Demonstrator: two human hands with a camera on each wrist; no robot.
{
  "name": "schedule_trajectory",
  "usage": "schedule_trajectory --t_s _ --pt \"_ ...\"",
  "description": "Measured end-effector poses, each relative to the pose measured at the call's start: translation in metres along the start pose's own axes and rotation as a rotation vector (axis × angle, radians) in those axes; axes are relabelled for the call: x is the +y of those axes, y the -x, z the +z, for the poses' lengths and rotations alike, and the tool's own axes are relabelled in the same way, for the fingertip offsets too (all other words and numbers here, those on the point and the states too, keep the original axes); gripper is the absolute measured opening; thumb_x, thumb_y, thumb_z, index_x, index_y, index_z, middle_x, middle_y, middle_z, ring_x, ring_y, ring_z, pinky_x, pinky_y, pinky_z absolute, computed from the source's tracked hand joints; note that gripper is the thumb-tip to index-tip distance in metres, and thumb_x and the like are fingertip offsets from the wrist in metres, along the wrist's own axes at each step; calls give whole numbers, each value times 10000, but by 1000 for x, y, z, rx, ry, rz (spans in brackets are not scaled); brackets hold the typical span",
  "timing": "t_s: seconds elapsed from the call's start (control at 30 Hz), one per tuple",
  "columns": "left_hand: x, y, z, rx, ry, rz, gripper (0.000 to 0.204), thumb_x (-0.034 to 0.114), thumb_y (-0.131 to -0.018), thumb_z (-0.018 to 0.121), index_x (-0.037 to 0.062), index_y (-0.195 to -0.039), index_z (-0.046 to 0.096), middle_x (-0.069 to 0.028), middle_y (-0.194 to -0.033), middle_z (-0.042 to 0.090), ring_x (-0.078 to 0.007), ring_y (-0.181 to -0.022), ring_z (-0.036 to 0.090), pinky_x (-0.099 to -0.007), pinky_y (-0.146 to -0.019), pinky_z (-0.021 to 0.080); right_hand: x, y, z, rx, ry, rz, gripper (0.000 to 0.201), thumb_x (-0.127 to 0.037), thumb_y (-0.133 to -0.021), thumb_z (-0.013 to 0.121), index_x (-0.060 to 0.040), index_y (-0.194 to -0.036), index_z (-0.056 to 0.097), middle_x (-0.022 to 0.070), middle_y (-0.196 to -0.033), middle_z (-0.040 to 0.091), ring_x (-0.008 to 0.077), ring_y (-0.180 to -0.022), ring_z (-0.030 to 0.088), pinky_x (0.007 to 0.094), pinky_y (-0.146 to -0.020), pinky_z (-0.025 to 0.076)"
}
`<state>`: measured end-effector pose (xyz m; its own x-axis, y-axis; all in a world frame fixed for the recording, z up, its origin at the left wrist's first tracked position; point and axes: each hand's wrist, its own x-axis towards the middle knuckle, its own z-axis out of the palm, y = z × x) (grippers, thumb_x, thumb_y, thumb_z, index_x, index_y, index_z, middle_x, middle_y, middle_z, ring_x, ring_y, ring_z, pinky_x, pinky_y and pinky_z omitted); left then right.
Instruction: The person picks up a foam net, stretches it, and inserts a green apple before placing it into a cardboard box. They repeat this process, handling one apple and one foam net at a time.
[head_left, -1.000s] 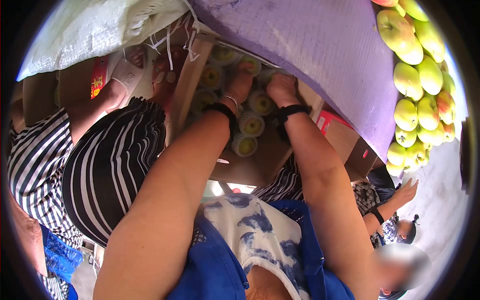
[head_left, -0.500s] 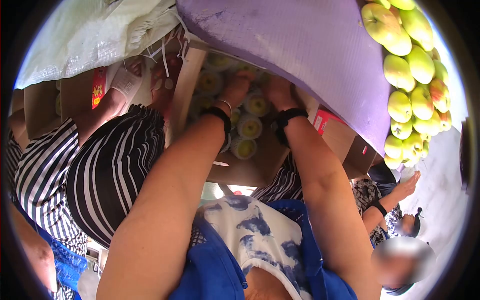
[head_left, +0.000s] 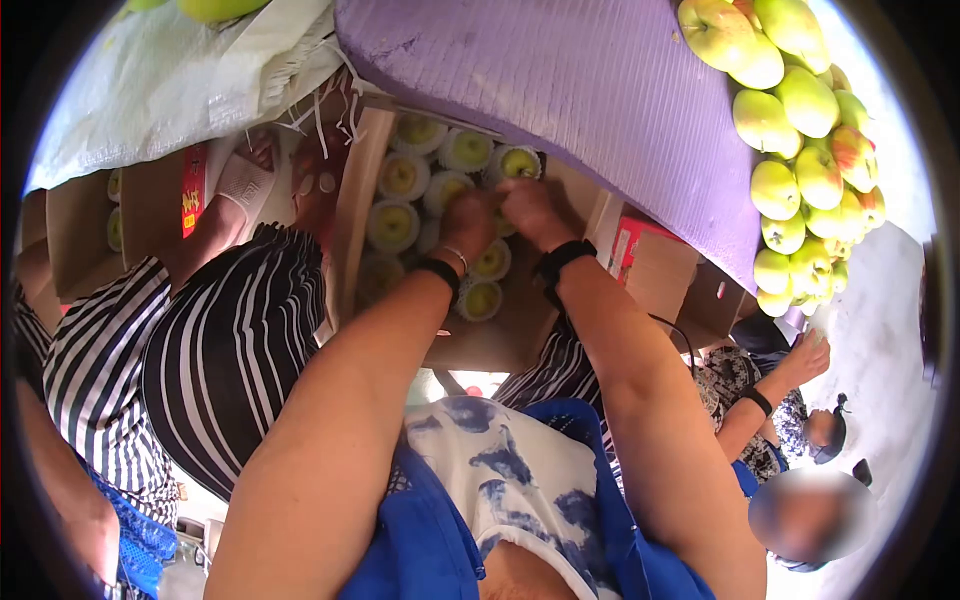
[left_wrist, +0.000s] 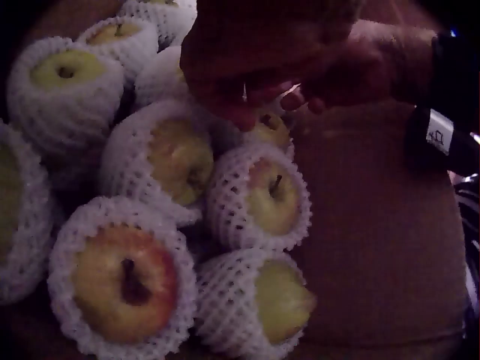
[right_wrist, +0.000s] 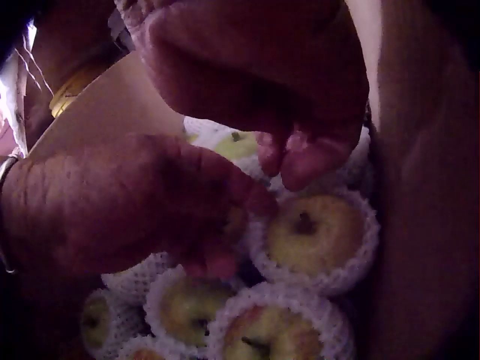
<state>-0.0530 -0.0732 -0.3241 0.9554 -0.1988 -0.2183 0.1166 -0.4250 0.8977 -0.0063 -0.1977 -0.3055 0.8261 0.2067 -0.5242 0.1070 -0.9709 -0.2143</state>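
Apples in white foam nets fill much of an open cardboard box (head_left: 362, 200). My left hand (head_left: 470, 218) and right hand (head_left: 535, 212) are close together over the middle apples, fingers bent. In the right wrist view, my left hand (right_wrist: 127, 202) reaches in from the left, its fingertips by the rim of a netted apple (right_wrist: 319, 232). The curled fingers of my right hand (right_wrist: 255, 67) hang at the back of that same apple. A row of netted apples (left_wrist: 259, 199) lies below my left hand in the left wrist view. I cannot tell what the fingers pinch.
A purple padded surface (head_left: 560, 80) overhangs the box's far side, with a pile of bare apples (head_left: 800, 180) at its right. People in striped clothing (head_left: 230, 350) are at the left, near another box (head_left: 85, 235). More cartons (head_left: 660, 275) stand right of the box.
Both hands have drawn back from the far end of the box and come closer together. Netted apples at the back now show more. The whole view has shifted a little.
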Motion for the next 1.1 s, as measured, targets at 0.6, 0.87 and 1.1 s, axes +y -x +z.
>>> schedule_trajectory --t_s 0.6,0.87,1.1 --pt "-15 15 12 -9 -107 -46 313 27 -675 577 90 -982 594 -169 -968 603 -383 -849 591 -457 -722 486 -5 4 25 287 -108 106 254 -116 -748 495 -94 -940 659 191 -935 627 374 -907 580 412 -817 468" --pt "-10 19 8 -25 -120 -21 375 42 -662 600 91 -1033 580 -163 -997 597 -372 -866 590 -448 -737 486 -6 6 20 212 -157 142 265 -104 -752 503 -80 -972 647 209 -976 615 378 -984 547 411 -869 443" --pt "-11 13 8 -126 -126 -18 394 20 -707 529 91 -1092 572 -156 -1086 583 -360 -965 566 -427 -802 475 7 12 36 105 74 -11 272 -148 -747 536 -96 -990 646 165 -986 628 381 -968 561 410 -861 453"
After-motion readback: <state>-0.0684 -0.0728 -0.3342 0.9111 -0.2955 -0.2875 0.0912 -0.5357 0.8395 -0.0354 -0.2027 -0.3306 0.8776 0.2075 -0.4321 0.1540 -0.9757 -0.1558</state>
